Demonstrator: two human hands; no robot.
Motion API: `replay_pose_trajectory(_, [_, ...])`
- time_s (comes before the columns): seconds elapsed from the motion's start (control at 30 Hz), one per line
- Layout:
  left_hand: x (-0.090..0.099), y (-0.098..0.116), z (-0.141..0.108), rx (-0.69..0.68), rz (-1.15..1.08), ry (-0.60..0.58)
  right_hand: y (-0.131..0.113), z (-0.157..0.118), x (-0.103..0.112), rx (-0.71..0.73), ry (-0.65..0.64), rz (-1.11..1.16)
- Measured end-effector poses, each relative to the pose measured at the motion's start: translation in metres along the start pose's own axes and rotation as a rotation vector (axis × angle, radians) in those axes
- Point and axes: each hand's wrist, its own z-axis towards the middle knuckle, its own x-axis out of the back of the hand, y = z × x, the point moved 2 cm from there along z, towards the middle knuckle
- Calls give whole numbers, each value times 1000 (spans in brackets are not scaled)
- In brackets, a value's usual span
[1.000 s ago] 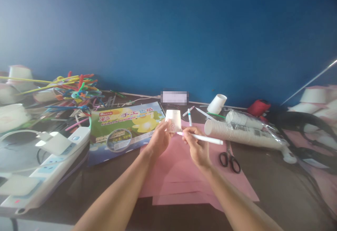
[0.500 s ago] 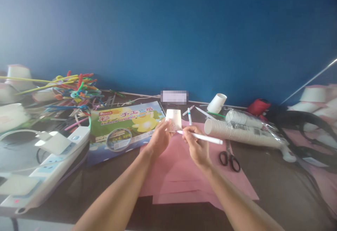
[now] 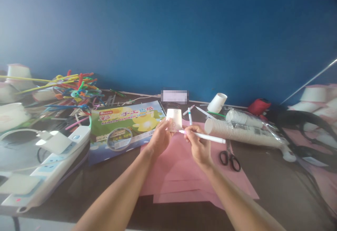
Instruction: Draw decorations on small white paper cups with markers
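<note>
My left hand [image 3: 161,136] is closed around a small cream-white paper cup [image 3: 176,118], which has faint pinkish marks low on its side. Pinched in my right hand [image 3: 199,146] is a white marker pen [image 3: 213,138], its tip pointing left at the cup's lower right edge. I cannot tell whether the tip touches it. Beneath both hands lie sheets of pink paper [image 3: 176,178]. Black-handled scissors [image 3: 229,160] rest on the paper, right of my right hand.
A color-paper pack [image 3: 137,122] with a tape roll [image 3: 119,150] on it lies left. Further left are a power strip [image 3: 56,164] and pipe cleaners [image 3: 79,88]. Stacked paper cups [image 3: 237,132], a single cup [image 3: 217,102] and loose markers [image 3: 190,116] are at the right and back.
The marker in my right hand has shifted slightly right, its tip drawing back a little from the cup. My left hand holds the cup nearly still.
</note>
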Motion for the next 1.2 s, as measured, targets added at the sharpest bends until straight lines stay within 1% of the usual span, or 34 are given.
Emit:
replay_pose_trajectory(0.13, [2,-1,1,-14,-1,5,-1,1,0,22,-15,-32])
replay_pose_trajectory(0.27, [6,-4,4,-18,-25,35,0,2,1,26,59,-42])
replay_pose_trajectory(0.37, [7,-6,5,-11,-45,20,2,2,2,0,94,12])
replay_pose_trajectory(0.47, [6,-6,4,0,-34,0,3,2,2,-10,66,38])
replay_pose_trajectory(0.67, [5,-5,3,9,-19,12,1,1,3,6,27,-19])
replay_pose_trajectory(0.77, [6,-4,3,3,-24,-4,0,2,2,18,5,-26])
replay_pose_trajectory(0.9, [8,-4,5,-4,-44,-16,1,2,2,20,34,-38])
replay_pose_trajectory(1.03, [7,-4,4,-11,-61,-12,4,2,3,-16,71,27])
replay_pose_trajectory(1.2, [3,-1,3,1,-52,-32,6,2,5,-34,50,38])
